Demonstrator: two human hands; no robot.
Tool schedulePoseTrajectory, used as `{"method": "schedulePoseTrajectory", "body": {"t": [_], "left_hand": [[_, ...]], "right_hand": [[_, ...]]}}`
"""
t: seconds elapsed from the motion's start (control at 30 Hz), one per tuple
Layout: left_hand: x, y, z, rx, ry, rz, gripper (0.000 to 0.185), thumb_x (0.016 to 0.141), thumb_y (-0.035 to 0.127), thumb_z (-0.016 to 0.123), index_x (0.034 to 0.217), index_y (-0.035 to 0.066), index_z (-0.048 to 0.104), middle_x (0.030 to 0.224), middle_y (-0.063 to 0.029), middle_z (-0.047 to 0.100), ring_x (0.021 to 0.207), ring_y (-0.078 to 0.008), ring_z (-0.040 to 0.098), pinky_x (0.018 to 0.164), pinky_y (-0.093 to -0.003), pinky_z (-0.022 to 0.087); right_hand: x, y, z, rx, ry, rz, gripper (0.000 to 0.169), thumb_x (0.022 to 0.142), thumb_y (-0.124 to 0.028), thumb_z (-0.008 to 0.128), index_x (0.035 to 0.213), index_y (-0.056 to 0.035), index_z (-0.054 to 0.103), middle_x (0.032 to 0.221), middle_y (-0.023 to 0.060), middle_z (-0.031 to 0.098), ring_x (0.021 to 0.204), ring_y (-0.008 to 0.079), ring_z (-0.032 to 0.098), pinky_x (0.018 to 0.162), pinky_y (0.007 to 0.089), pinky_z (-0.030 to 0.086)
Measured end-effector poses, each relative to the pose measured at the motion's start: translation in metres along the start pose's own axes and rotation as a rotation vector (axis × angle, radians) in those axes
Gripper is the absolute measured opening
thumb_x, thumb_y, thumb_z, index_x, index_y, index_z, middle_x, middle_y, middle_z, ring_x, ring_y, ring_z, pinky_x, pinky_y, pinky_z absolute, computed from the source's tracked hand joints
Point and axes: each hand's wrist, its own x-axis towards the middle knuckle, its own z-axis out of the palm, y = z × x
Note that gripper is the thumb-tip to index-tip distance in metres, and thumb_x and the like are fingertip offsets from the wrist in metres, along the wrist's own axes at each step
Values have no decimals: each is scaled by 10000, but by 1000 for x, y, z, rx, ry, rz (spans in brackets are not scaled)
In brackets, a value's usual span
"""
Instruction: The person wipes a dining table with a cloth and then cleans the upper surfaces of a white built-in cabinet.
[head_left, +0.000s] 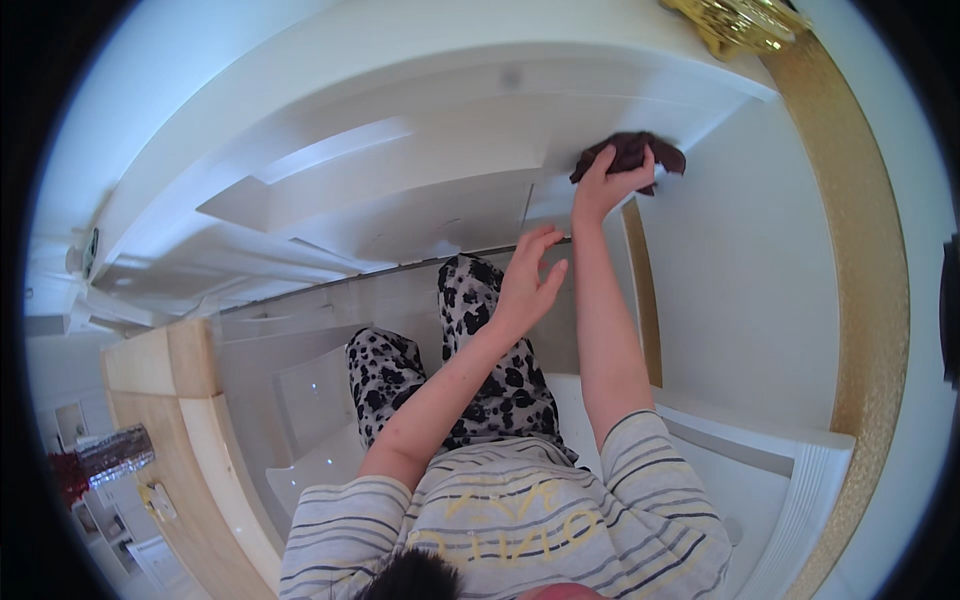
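Observation:
My right hand grips a crumpled dark brown cloth and presses it against a white panelled surface, close to the corner with the pale side panel. To its lower left hovers my left hand, its fingers apart and slightly bent, with nothing in it. My left forearm reaches up from the lower left, over legs in patterned trousers. Part of the cloth is hidden behind the fingers of my right hand.
A shiny gold-coloured ornament is at the upper right, by a gold speckled trim strip. A narrower gold strip runs beside my right forearm. A wooden door edge with a handle stands at the left. Tiled floor lies below.

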Motion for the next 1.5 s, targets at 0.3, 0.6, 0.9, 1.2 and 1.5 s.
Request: {"method": "schedulePoseTrajectory", "body": {"t": [0.3, 0.6, 0.9, 1.2, 1.5], "left_hand": [[-36, -38, -76, -13, 317, -56, 332, 921, 55, 585, 1251, 39, 551, 1358, -111, 485, 1122, -200, 561, 871, -312, 510], [-53, -57, -113, -67, 577, -82, 288, 937, 40, 564, 1224, 37, 568, 1299, -83, 522, 1072, -152, 580, 822, -276, 511], [-17, -52, -135, -174, 491, -208, 438, 975, 155, 555, 1388, 45, 458, 1293, -109, 559, 1030, -158, 611, 871, -285, 492], [98, 10, -100, -639, 160, -381, 448, 1003, 255, 501, 1408, 73, 439, 1282, -109, 573, 1133, -199, 576, 927, -344, 487], [134, 66, -100, -1384, 127, -77, 332, 1012, 195, 436, 1232, -34, 532, 1236, -112, 580, 1121, -218, 554, 987, -370, 446]], "right_hand": [[-95, -64, 41, 15, -496, -223, 493, 802, -103, 715, 1253, -59, 519, 1212, 186, 500, 1120, 378, 483, 986, 456, 401], [-147, -89, 126, -537, -888, -679, 344, 752, -256, 722, 1053, -129, 616, 1063, 87, 575, 1023, 301, 546, 785, 474, 464], [-85, -71, 89, -772, -754, -571, 406, 761, -210, 734, 1142, -139, 613, 1058, 123, 588, 983, 322, 575, 757, 444, 514], [-31, -58, 30, 829, -454, 1210, 351, 973, -205, 463, 1253, -7, 536, 1239, 147, 604, 1151, 291, 572, 1035, 439, 434], [0, -127, 67, 1176, -377, 870, 386, 995, -153, 318, 1285, 43, 482, 1358, 181, 508, 1298, 324, 435, 1115, 487, 317]]}}
